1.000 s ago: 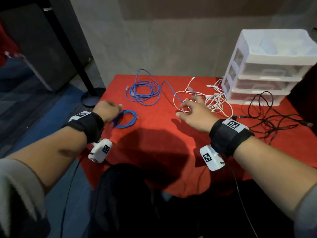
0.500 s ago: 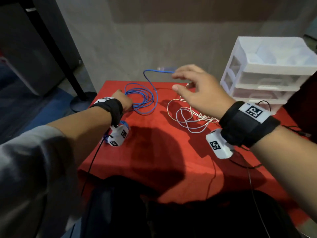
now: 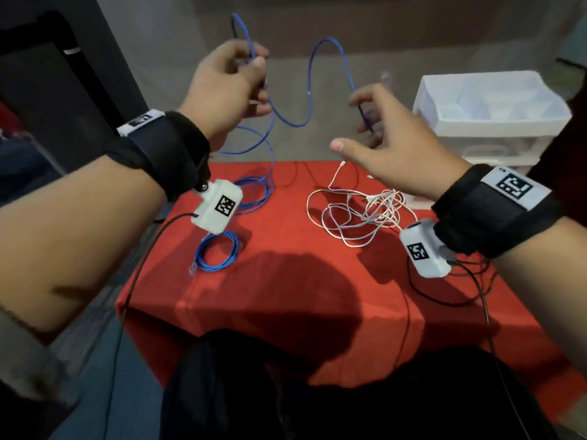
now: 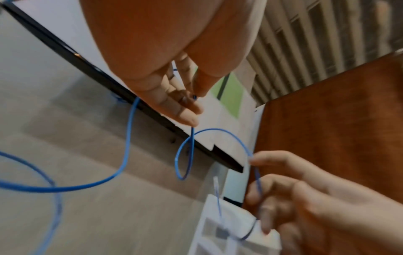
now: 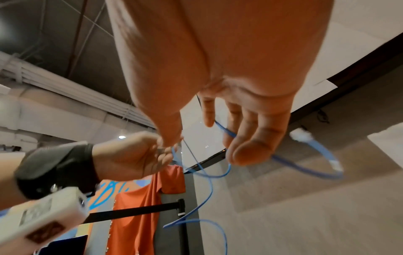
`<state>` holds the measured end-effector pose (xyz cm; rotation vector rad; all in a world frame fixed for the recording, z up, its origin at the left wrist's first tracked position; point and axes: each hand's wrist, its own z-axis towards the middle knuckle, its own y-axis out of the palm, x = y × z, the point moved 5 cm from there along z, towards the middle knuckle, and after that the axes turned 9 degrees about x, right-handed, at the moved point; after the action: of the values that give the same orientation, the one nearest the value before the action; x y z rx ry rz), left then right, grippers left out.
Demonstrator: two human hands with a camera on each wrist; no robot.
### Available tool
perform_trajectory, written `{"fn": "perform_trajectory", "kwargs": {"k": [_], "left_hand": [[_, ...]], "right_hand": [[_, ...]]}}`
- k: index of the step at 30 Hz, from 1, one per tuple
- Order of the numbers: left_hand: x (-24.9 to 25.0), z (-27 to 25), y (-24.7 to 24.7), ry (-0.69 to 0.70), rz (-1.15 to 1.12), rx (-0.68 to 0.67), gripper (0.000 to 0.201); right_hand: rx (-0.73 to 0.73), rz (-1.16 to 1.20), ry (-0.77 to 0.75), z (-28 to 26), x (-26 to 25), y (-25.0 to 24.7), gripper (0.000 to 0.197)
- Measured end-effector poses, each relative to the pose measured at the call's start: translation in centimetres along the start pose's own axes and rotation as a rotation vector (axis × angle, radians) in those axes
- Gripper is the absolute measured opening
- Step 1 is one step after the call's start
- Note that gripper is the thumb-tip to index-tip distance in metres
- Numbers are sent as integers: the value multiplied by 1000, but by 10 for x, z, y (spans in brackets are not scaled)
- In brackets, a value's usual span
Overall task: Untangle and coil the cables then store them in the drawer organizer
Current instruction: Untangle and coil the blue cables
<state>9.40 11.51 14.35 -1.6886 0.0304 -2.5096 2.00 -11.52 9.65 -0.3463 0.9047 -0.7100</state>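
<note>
1. The left hand (image 3: 227,87) is raised at about 11 o'clock above the red table (image 3: 286,296), thumb and fingers pinching the long blue network cable (image 3: 306,100). The left wrist view confirms the pinch, with the strand leaving below the fingertips.

2. The right hand (image 3: 390,144) is up at about 1 o'clock. Its fingers are loosely curled round the same cable close to its clear plug (image 3: 385,78), thumb spread wide. The hold looks light, probably so the cable can slide through.

3. Between the hands the cable sags in a loop, and past the left hand it drops to a loose pile (image 3: 254,198) lying on the table at about 10 o'clock. Lifting it high likely lets the hanging part untwist under its own weight before coiling begins.

4. A shorter blue cable (image 3: 217,252) lies already coiled at 9 o'clock on the table, plug at its lower edge, apparently set aside for storing.

5. The tangled white cables (image 3: 359,214) lie at 2 o'clock, just beside the white drawer organizer (image 3: 489,106), which stands at the table's far right corner. Its top tray is open upward; I cannot tell whether any drawer holds a cable.

6. Black cables (image 3: 444,300) trail at 3 o'clock, partly hidden by the right wrist.

7. Judgement: the task is early, with one cable coiled, one in hand, and none visibly stored.
</note>
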Motion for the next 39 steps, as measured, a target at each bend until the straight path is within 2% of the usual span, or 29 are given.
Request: {"fn": "perform_trajectory", "kwargs": {"k": [2,4,7,8,11,13,16,19,21,23,24,25,27,29,30,31,35,37,39], "left_hand": [[27,-16,18,10,-3,-91,9],[46,-34,37,8,21,-188,9],[64,-54,56,28,74,-265,13],[69,-59,59,49,105,-278,15],[76,-66,58,88,175,-273,23],[74,-68,48,144,241,-217,29],[55,-75,29,175,338,-177,26],[20,-89,8,5,226,-148,28],[-11,-100,-5,-112,134,-49,30],[-51,-116,-11,-178,245,7,34],[-74,-127,-9,-246,335,-19,39],[-96,-142,-4,-368,402,-76,46],[-135,-170,14,-710,405,-229,51],[-153,-188,33,-977,238,-315,40],[-155,-189,41,-1046,124,-304,29],[-154,-186,47,-1078,-7,-265,22],[-142,-151,44,-1052,-450,46,20],[-139,-138,30,-1093,-503,65,24],[-137,-129,13,-1092,-390,-26,31]], "right_hand": [[-66,-10,-31,-4,-14,1,78],[-80,14,-32,-7,-29,-1,77],[-71,53,-27,-7,-46,-3,35],[-52,59,-11,-7,-48,-6,30],[-8,55,41,-12,-45,-20,32],[8,59,65,-18,-41,-32,33],[-15,48,74,-28,-33,-47,34],[-26,23,88,-35,-27,-58,34],[-16,16,95,-37,-25,-63,34],[-13,35,107,-39,-23,-66,34],[-15,54,116,-39,-22,-67,34],[-16,69,120,-39,-22,-67,34],[-24,78,110,-39,-25,-65,34],[-34,75,83,-40,-31,-63,34],[-39,74,70,-41,-33,-63,33],[-46,78,60,-42,-35,-63,33],[-90,98,83,-48,-31,-71,33],[-126,87,121,-53,-21,-76,34],[-209,42,157,-61,-9,-76,35]]}}
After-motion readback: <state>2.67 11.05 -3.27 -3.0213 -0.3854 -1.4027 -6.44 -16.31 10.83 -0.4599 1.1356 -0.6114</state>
